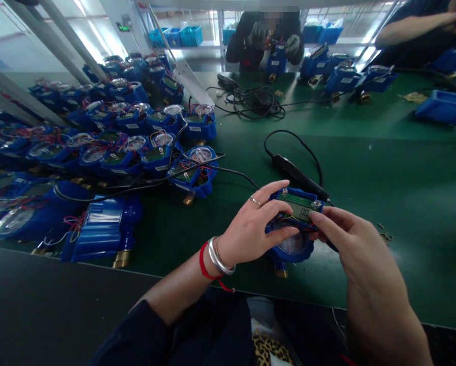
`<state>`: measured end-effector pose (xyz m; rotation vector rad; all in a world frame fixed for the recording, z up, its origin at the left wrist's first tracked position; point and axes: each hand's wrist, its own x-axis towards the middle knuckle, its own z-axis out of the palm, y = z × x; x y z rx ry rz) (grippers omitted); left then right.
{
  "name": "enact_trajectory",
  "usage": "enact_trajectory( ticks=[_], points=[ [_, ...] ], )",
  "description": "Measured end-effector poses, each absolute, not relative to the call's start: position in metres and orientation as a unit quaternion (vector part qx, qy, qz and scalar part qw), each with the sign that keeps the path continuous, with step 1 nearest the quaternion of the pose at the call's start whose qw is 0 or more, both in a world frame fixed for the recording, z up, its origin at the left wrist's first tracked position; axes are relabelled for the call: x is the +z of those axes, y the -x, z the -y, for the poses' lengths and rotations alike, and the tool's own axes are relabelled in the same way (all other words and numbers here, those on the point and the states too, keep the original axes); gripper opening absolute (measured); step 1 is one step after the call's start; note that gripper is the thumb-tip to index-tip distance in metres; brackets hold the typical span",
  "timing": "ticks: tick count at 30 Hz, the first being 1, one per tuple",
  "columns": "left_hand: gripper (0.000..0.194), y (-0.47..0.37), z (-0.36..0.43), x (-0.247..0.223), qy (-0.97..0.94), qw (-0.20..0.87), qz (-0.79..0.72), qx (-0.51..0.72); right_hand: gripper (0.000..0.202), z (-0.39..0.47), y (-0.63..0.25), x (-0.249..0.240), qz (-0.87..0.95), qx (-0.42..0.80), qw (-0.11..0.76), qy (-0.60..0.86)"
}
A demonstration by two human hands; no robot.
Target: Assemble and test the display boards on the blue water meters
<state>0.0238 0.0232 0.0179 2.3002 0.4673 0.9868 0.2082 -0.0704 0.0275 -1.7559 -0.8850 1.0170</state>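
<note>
"Holding is recorded against which hand?"

"The right hand point(352, 241). The right end of a display board point(303, 210) is pinched by it, thumb on top and fingers curled below the edge. Two zeros are shown on the screen."

"And the left hand point(251, 229)?"

"Listed with fingers bent and spread over the left part of the same board, thumb reaching over the dial. Whether it is firmly gripped there cannot be told."

"Position of the blue meter point(296, 251)?"

"Between the two hands, directly under the left fingertips and just left of the right fingers. The board is placed at its far side, the round dial at its near side. Whether the meter is lifted from the green surface point(237, 137) cannot be told."

"Items adjoining?"

"One black handheld tool point(296, 172), corded, laid just beyond the meter. Loose small screws point(386, 237), scattered to the right of the right hand. One open meter point(207, 188), set well to the left, crossed by a black cable point(235, 172). One meter on its side point(102, 229), placed near the front edge."

"Across the surface?"

"Another blue unit point(277, 62), handled by a co-worker in grey gloves point(257, 36)."
</note>
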Motion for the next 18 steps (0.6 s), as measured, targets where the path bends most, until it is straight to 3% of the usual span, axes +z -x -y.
enact_trajectory(
  ticks=[4, 8, 15, 16, 18],
  points=[
    [0.004, -0.027, -0.016, 0.02, -0.864, 0.278, -0.187, 0.376, 0.034, 0.073, -0.206, 0.03, 0.379, 0.396, 0.438, 0.712],
    [0.011, -0.028, -0.017, 0.025, -0.871, 0.275, -0.181, 0.364, 0.036, 0.076, -0.205, 0.03, 0.403, 0.383, 0.436, 0.707],
    [0.004, -0.026, -0.027, 0.03, -0.879, 0.302, -0.176, 0.326, 0.036, 0.078, -0.209, 0.026, 0.415, 0.39, 0.431, 0.7],
    [0.005, -0.027, -0.029, 0.028, -0.872, 0.311, -0.183, 0.331, 0.037, 0.077, -0.209, 0.026, 0.413, 0.397, 0.434, 0.695],
    [0.025, -0.028, -0.033, 0.023, -0.85, 0.345, -0.195, 0.348, 0.036, 0.076, -0.208, 0.026, 0.408, 0.409, 0.441, 0.687]
  ],
)
